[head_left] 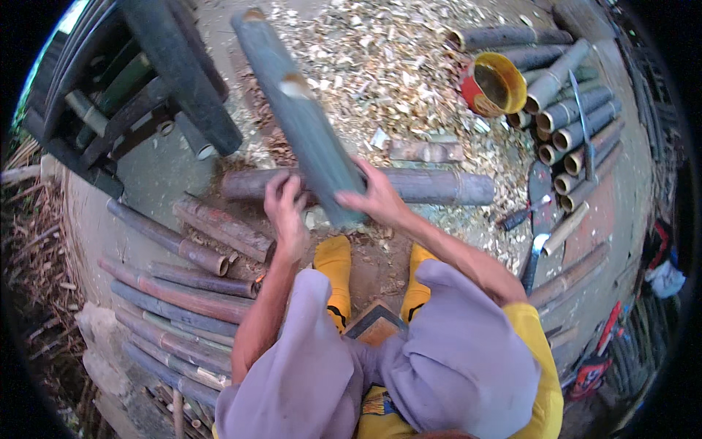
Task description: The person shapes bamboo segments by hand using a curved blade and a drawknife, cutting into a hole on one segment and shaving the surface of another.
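Bamboo tube [305, 123] | grey-green | straight | tilted | pale-and-brown patch partway along

No legible txt/nos. Blurry print [377, 403] on yellow garment [384, 426], too sm. to read.

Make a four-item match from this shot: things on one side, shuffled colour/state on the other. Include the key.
Things:
1. Teal-grey bamboo length
2. Round container
3. Wood chips
4. Trousers

Colour or state:
A. Pale, scattered loose
B. Greyish purple
C. Near one end, in the grip of the right hand
D. Red outside, yellow inside

Pairs: 1-C, 2-D, 3-A, 4-B
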The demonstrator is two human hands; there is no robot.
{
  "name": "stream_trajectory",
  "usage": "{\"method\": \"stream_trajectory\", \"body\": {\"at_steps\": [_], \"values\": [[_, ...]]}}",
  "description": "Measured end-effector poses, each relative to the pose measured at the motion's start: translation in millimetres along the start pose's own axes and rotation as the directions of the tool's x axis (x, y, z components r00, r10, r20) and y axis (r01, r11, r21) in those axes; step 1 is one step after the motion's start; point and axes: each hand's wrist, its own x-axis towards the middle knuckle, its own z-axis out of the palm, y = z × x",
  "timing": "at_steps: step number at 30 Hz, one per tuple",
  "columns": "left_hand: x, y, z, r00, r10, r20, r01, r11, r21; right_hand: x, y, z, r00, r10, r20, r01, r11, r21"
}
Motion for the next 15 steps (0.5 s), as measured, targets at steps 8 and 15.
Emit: {"method": "stream_trajectory", "body": {"at_steps": [8, 15], "values": [[-16, -44, -16, 0.85, -0.518, 0.093, 0.526, 0.827, -0.201, 36, -31, -23, 0.968, -0.151, 0.201, 0.246, 0.728, -0.64], [16, -53, -15, 0.84, -0.525, 0.135, 0.53, 0.742, -0.411, -44, 39, -69, 0.983, 0.145, 0.113, 0.094, 0.136, -0.986]]}}
